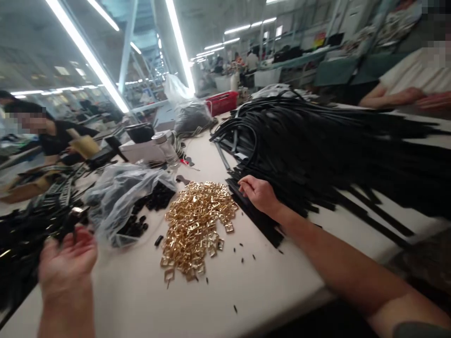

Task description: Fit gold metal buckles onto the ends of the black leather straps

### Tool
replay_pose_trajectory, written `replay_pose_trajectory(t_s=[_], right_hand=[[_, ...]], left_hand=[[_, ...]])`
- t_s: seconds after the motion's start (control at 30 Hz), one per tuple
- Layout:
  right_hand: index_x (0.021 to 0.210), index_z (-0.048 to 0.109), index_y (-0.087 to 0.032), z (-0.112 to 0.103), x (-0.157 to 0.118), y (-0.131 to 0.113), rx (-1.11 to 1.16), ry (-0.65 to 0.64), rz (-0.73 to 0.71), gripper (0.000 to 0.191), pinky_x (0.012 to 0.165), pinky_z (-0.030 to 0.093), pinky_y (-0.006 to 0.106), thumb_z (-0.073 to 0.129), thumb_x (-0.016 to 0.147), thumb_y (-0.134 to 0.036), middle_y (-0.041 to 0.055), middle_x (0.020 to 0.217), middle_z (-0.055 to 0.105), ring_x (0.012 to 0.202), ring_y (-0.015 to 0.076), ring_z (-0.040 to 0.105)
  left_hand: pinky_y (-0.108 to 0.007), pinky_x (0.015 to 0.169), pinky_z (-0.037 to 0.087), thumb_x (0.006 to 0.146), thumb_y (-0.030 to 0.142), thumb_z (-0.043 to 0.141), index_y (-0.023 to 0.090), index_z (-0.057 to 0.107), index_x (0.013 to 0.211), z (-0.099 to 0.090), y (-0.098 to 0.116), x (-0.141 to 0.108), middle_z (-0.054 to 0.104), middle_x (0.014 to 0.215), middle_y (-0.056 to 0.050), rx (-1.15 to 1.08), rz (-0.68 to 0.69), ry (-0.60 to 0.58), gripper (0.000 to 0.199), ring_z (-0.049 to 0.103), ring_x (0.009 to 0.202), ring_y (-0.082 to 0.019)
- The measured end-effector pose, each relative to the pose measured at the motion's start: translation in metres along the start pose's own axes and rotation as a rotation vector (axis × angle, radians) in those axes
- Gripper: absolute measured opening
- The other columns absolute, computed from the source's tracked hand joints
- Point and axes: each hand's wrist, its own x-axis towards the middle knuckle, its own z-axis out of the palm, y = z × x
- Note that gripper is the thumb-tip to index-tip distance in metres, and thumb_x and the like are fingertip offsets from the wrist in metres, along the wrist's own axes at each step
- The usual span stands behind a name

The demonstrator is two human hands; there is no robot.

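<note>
My left hand [68, 258] is at the left, palm up, with loosely curled fingers apart. Just beyond its fingertips is a black belt with a shiny gold buckle [78, 211], at the edge of a heap of black belts [21, 239]. Whether the fingers still touch it is blurred. My right hand [259, 193] is over the near ends of a stack of black straps [260, 223], its thumb and fingers bent together; what is between them, if anything, cannot be made out. Between my hands lies a pile of gold buckles [193, 227].
A clear plastic bag [120, 192] spills small black pieces [158, 195] beside the buckles. Long black straps [299, 136] cover the right of the white table [141, 300]. Behind are a glass jar [165, 148] and red basket [221, 102]. Co-workers sit at left and right.
</note>
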Motion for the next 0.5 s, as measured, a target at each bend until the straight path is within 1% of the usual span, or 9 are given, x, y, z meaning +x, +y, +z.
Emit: replay_pose_trajectory(t_s=[0.03, 0.1, 0.13, 0.2, 0.23, 0.3, 0.37, 0.43, 0.5], right_hand=[[0.093, 0.062, -0.018, -0.006, 0.004, 0.003, -0.087, 0.005, 0.039, 0.027, 0.067, 0.044, 0.021, 0.040, 0.098, -0.032, 0.0015, 0.079, 0.071, 0.069, 0.0120, 0.065], [0.095, 0.063, -0.018, -0.016, 0.008, 0.004, -0.267, -0.022, 0.085, 0.028, 0.069, 0.043, 0.022, 0.039, 0.099, -0.031, 0.0031, 0.087, 0.072, 0.078, 0.0133, 0.066], [0.095, 0.064, -0.018, -0.018, 0.008, 0.003, -0.335, -0.049, 0.091, 0.027, 0.070, 0.042, 0.023, 0.040, 0.099, -0.031, 0.0034, 0.091, 0.072, 0.082, 0.0141, 0.066], [0.092, 0.066, -0.020, -0.017, 0.005, -0.002, -0.401, -0.109, 0.074, 0.026, 0.071, 0.041, 0.024, 0.044, 0.097, -0.033, 0.0028, 0.094, 0.072, 0.087, 0.0150, 0.066], [0.090, 0.067, -0.021, -0.015, 0.001, -0.005, -0.414, -0.143, 0.058, 0.025, 0.070, 0.041, 0.024, 0.047, 0.096, -0.034, 0.0025, 0.093, 0.071, 0.086, 0.0152, 0.066], [0.084, 0.068, -0.020, -0.007, -0.006, -0.013, -0.457, -0.220, 0.032, 0.026, 0.069, 0.041, 0.025, 0.052, 0.093, -0.039, 0.0032, 0.089, 0.071, 0.083, 0.0160, 0.066], [0.081, 0.067, -0.018, -0.001, -0.012, -0.019, -0.512, -0.274, 0.029, 0.027, 0.067, 0.042, 0.026, 0.060, 0.088, -0.043, 0.0062, 0.086, 0.069, 0.081, 0.0184, 0.065], [0.085, 0.066, -0.015, 0.003, -0.015, -0.023, -0.568, -0.286, 0.048, 0.028, 0.068, 0.043, 0.028, 0.066, 0.083, -0.042, 0.0095, 0.089, 0.068, 0.081, 0.0211, 0.065], [0.090, 0.065, -0.014, 0.003, -0.015, -0.023, -0.609, -0.277, 0.073, 0.028, 0.069, 0.044, 0.029, 0.068, 0.081, -0.039, 0.0111, 0.094, 0.067, 0.083, 0.0224, 0.065]], left_hand=[[-0.012, 0.044, 0.048, 0.099, 0.017, 0.023, 0.017, 0.046, 0.065, -0.006, -0.001, 0.004, 0.058, 0.058, 0.003, -0.064, -0.050, 0.085, 0.041, 0.052, 0.051, -0.007], [-0.013, 0.043, 0.047, 0.095, 0.017, 0.039, 0.018, 0.052, 0.069, -0.010, -0.009, -0.002, 0.063, 0.064, 0.004, -0.109, -0.108, 0.105, 0.028, 0.056, 0.056, -0.008], [-0.013, 0.043, 0.048, 0.091, 0.016, 0.046, 0.019, 0.056, 0.073, -0.006, -0.016, -0.012, 0.065, 0.067, 0.004, -0.103, -0.132, 0.076, 0.021, 0.057, 0.059, -0.009], [-0.014, 0.045, 0.050, 0.083, 0.013, 0.056, 0.020, 0.063, 0.079, 0.011, -0.033, -0.039, 0.068, 0.072, 0.003, -0.069, -0.178, -0.019, 0.010, 0.060, 0.061, -0.010], [-0.015, 0.047, 0.051, 0.080, 0.013, 0.060, 0.020, 0.065, 0.083, 0.023, -0.041, -0.055, 0.069, 0.073, 0.002, -0.061, -0.188, -0.076, 0.010, 0.061, 0.062, -0.010], [-0.015, 0.051, 0.052, 0.074, 0.015, 0.067, 0.019, 0.069, 0.092, 0.047, -0.058, -0.087, 0.071, 0.078, 0.000, -0.048, -0.196, -0.230, 0.018, 0.063, 0.063, -0.011], [-0.016, 0.055, 0.053, 0.068, 0.021, 0.077, 0.018, 0.070, 0.097, 0.063, -0.073, -0.115, 0.071, 0.084, -0.002, -0.021, -0.200, -0.407, 0.030, 0.065, 0.065, -0.011], [-0.016, 0.060, 0.054, 0.065, 0.029, 0.082, 0.019, 0.070, 0.098, 0.069, -0.088, -0.134, 0.071, 0.088, -0.003, 0.008, -0.213, -0.529, 0.037, 0.065, 0.067, -0.011], [-0.017, 0.063, 0.054, 0.066, 0.034, 0.083, 0.019, 0.070, 0.098, 0.065, -0.102, -0.145, 0.071, 0.090, -0.003, 0.064, -0.245, -0.593, 0.037, 0.065, 0.069, -0.010]])
